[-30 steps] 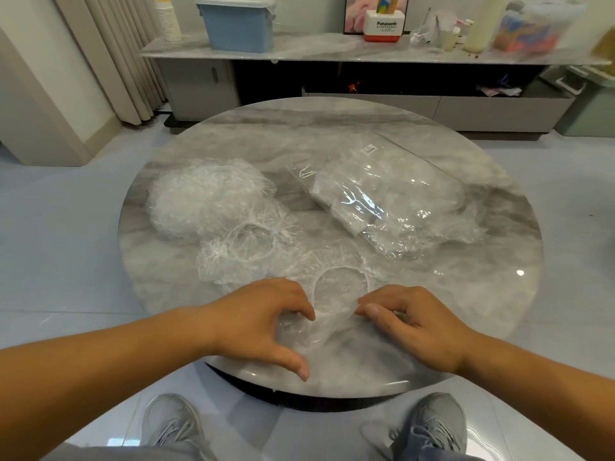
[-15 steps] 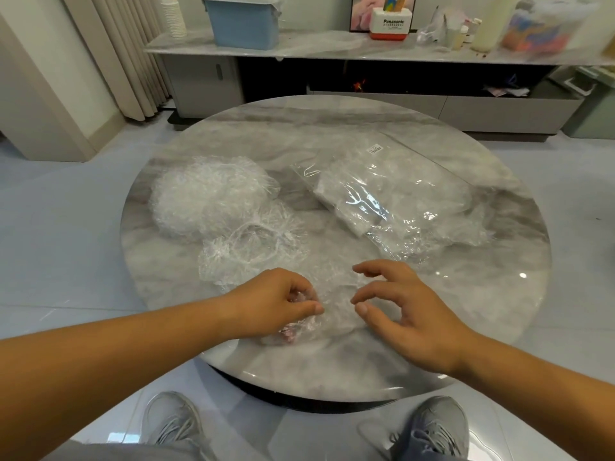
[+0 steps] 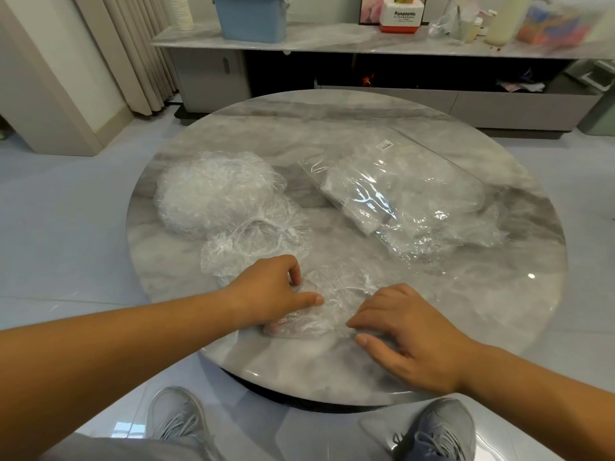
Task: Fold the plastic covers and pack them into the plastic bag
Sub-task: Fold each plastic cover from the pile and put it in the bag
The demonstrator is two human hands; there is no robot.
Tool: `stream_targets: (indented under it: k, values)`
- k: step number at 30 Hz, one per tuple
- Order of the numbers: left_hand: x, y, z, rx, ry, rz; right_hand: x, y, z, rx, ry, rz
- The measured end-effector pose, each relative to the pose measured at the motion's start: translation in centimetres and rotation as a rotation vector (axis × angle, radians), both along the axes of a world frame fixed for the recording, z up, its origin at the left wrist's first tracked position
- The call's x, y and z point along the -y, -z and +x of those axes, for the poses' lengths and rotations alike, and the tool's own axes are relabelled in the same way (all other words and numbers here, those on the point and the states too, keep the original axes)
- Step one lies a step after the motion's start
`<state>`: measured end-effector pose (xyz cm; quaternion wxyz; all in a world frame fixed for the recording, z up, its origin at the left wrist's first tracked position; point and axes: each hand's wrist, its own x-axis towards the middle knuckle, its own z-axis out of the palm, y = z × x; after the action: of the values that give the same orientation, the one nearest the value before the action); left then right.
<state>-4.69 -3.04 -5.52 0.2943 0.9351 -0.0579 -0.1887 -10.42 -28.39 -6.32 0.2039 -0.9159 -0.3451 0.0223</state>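
A clear plastic cover (image 3: 327,304) lies crumpled and folded at the near edge of the round marble table (image 3: 332,134). My left hand (image 3: 269,291) holds its left side, thumb on top and fingers curled under the film. My right hand (image 3: 409,337) presses its right edge down with loosely bent fingers. Another loose cover (image 3: 256,241) with an elastic rim lies just beyond my left hand. A heap of covers (image 3: 213,191) sits at the left. The clear plastic bag (image 3: 399,197), with some covers inside, lies at the right.
Behind the table runs a low marble-topped cabinet (image 3: 332,41) with a blue box (image 3: 253,15), a white and red box and bottles. Curtains hang at the back left. My two grey shoes (image 3: 432,430) stand under the table's near edge.
The cover was spread flat under both hands, then my left hand gathered it. My right hand lifted off and has now come down on the cover's right edge.
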Motion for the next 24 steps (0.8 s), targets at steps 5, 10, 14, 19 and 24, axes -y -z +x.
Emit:
stream_targets:
  k: [5,10,14,19,24]
  values:
    - [0.2,-0.3,0.0,0.006,0.033,0.065,0.1,0.0,0.1,-0.022,-0.018,-0.007]
    - [0.6,-0.5,-0.1,0.076,0.108,0.225,0.2,-0.1,0.3,-0.055,-0.049,-0.046]
    - [0.6,-0.8,0.1,0.083,0.08,0.174,0.1,-0.5,0.6,-0.064,-0.051,-0.048]
    - [1.1,-0.4,0.2,0.09,0.03,0.053,-0.1,-0.5,0.9,-0.09,-0.014,0.012]
    - [1.1,-0.1,0.5,0.041,0.046,-0.021,-1.1,-0.2,1.7,0.04,0.21,0.237]
